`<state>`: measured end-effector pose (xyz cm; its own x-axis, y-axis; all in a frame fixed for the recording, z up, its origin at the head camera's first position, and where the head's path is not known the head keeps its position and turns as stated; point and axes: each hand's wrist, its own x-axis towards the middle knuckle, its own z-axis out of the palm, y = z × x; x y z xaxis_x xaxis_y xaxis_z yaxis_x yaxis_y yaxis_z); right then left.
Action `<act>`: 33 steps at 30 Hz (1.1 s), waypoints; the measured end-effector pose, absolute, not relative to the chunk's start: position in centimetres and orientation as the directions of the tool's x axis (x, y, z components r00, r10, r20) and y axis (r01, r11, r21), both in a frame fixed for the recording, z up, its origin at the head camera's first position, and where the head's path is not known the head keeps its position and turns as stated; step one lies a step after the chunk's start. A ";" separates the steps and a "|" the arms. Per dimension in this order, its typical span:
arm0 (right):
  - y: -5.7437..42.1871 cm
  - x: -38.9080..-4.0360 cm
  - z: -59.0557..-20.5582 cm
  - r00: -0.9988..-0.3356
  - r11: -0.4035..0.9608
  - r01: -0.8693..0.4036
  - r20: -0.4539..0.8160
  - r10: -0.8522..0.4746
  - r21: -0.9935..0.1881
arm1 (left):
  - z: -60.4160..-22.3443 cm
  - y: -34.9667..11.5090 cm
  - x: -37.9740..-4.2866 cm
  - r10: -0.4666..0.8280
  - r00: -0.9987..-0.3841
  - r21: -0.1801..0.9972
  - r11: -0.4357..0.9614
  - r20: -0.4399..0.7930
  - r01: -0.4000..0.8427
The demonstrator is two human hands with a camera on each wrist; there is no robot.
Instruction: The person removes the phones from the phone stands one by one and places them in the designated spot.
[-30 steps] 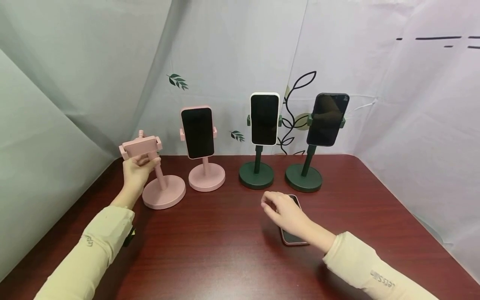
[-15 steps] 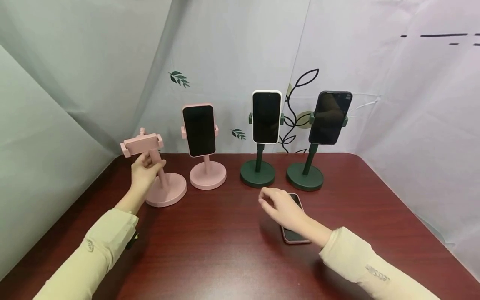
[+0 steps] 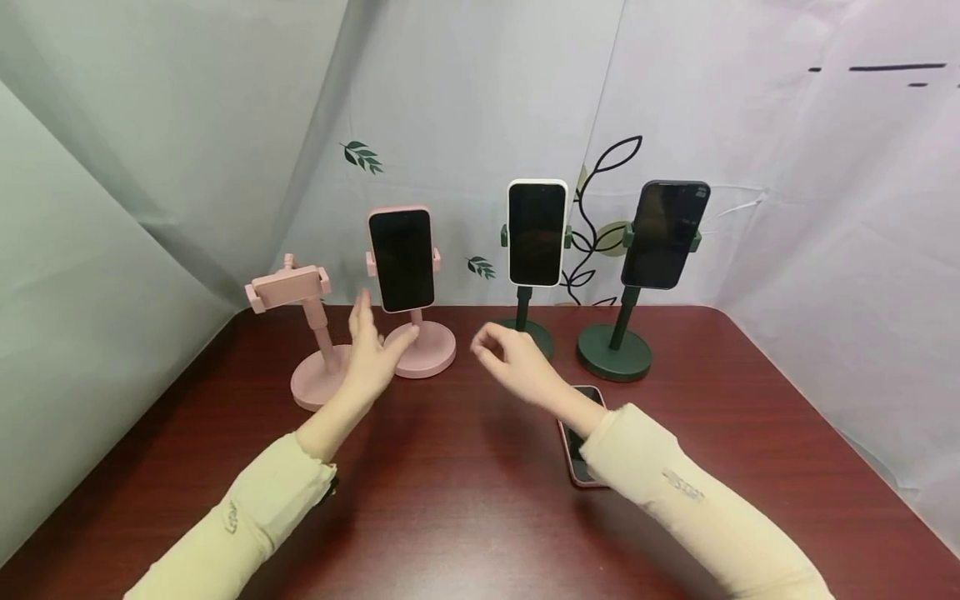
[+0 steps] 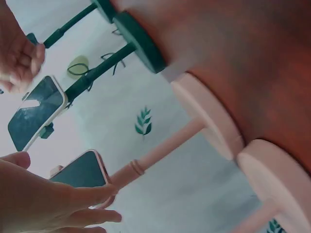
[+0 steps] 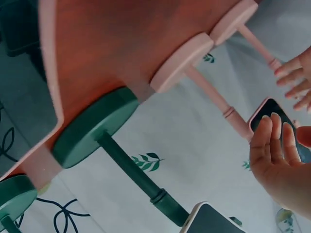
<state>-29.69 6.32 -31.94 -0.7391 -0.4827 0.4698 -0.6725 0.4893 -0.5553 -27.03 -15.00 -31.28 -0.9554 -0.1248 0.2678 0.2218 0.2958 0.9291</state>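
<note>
My left hand [image 3: 369,354] hangs in the air with straight fingers, holding nothing. It is in front of the pink phone stand [image 3: 426,354], which holds a pink-framed phone [image 3: 403,258]. To its left stands another pink phone stand [image 3: 322,333], its clamp [image 3: 288,287] tilted and bare. My right hand [image 3: 517,358] hovers with loosely curled fingers and nothing in them, partly covering the base of a green stand [image 3: 522,304] that carries a white phone [image 3: 537,233]. Below my right wrist, a pink-framed phone [image 3: 577,454] lies on the table, partly hidden by the sleeve.
Farther right, a second green stand [image 3: 618,354] bears a black phone [image 3: 666,235]. The dark red table [image 3: 450,517] runs back to a pale fabric backdrop [image 3: 450,100] with leaf prints.
My left hand has let go of the leftmost pink stand's post and moved right, fingers straightening. My right hand has moved left and farther back from over the lying phone.
</note>
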 end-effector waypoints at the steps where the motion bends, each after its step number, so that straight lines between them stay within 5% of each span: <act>1: 5.9 -30.1 -31.6 -0.743 0.491 -0.669 0.475 -0.472 -0.558 | -31.0 -14.7 -27.3 -0.127 -0.949 0.928 0.280 0.287 0.244; 12: 0.4 -35.8 -27.6 -0.804 0.400 -0.590 0.464 -0.372 -0.702 | -28.5 -14.2 -29.3 -0.268 -0.902 0.941 0.097 0.338 0.324; 18: -0.3 -37.1 -27.0 -0.778 0.338 -0.610 0.459 -0.430 -0.717 | -28.2 -14.4 -30.1 -0.331 -0.865 0.925 0.165 0.378 0.341; 25: 0.2 -37.3 -27.3 -0.743 0.280 -0.653 0.525 -0.414 -0.703 | -28.7 -15.0 -31.4 -0.494 -0.728 0.872 0.158 0.475 0.463; 33: 1.5 -36.5 -27.7 -0.686 0.262 -0.720 0.601 -0.411 -0.642 | -29.2 -14.5 -30.9 -0.450 -0.694 0.819 0.180 0.561 0.545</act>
